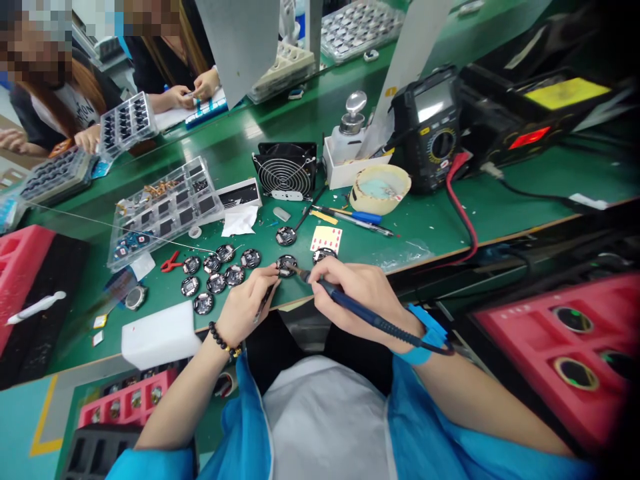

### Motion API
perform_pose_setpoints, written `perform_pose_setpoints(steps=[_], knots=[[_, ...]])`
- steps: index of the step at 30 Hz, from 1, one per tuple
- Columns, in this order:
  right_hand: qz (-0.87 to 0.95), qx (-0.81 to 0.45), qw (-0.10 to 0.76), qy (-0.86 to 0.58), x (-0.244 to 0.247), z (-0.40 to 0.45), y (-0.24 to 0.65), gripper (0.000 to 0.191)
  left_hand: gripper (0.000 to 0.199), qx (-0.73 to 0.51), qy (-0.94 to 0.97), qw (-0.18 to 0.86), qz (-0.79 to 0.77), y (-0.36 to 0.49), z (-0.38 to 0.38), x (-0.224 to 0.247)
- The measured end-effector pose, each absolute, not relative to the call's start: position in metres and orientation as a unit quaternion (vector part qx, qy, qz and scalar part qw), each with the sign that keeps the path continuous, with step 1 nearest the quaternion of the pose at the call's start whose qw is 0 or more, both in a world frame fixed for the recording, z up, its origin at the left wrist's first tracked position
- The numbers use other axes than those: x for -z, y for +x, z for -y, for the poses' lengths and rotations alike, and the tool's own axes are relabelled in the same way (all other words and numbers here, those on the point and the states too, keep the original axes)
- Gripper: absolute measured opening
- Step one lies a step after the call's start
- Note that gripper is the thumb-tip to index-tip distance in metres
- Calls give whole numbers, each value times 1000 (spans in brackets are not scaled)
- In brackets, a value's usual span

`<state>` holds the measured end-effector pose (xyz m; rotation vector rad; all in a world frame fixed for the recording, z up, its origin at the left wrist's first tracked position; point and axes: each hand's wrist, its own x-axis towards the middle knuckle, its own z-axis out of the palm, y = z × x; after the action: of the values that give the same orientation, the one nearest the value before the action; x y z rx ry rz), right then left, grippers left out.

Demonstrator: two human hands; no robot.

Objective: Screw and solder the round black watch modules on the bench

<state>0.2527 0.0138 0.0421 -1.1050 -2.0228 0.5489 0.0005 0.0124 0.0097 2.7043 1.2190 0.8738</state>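
Note:
My right hand [363, 300] is closed around the blue handle of a soldering iron [357, 307]. Its tip meets or hovers just over a small round circuit board [287, 265] near the bench's front edge. At that board's left side, my left hand [249, 301] grips slim dark tweezers [263, 304], their points hard to make out by the fingers. Another round board [325, 255] is partly hidden behind my right hand, and one more board [286, 235] lies farther back. Left of my left hand, several similar boards [216, 283] are grouped on the green bench.
A fan [285, 172], a cream bowl [380, 189] and a multimeter [430, 133] stand behind my hands. To the left are a clear parts tray [165, 213] and a white block [160, 335]. A red foam tray [560, 347] sits at right. Two people work across the bench.

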Motion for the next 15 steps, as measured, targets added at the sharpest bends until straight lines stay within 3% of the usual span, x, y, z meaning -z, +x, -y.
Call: perform_pose_setpoints(steps=[15], knots=[[789,-219,375,-435,-46,-13,253,6,19,-288,866,25,-408,1,-12,-9]])
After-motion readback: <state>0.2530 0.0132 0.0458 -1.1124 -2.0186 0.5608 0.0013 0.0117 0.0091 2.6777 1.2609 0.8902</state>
